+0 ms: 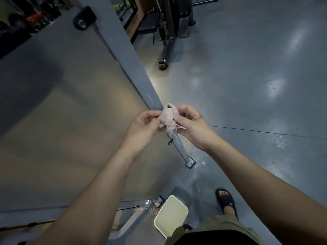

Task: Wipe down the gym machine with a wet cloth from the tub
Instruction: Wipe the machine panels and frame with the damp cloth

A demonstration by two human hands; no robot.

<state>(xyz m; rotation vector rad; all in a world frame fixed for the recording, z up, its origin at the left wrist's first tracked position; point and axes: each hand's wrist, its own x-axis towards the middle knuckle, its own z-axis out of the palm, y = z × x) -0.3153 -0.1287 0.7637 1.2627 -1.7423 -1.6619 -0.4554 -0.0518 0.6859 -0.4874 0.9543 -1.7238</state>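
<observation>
A small, crumpled, pale pink cloth is held up in the air between both hands, in front of the person and above the long grey metal beam of the gym machine, which runs on a slant from the far left down toward the near floor. The left hand has a narrow grip, its fingertips and thumb pinching the cloth's left edge. The right hand has its fingers curled round the cloth's right side and holds the bunched, frayed part against the palm. The cloth touches neither the beam nor the floor. The beam ends at a black-capped foot on the glossy blue-grey floor, with pale splashes around it. A broad tan panel lies along the beam's left side. The white rectangular plastic tub stands on the floor near the person's feet, just beside the machine's lower silver-grey struts and well below the hands. A foot in a black slide sandal stands to the tub's right. A second, black machine stands farther off.
</observation>
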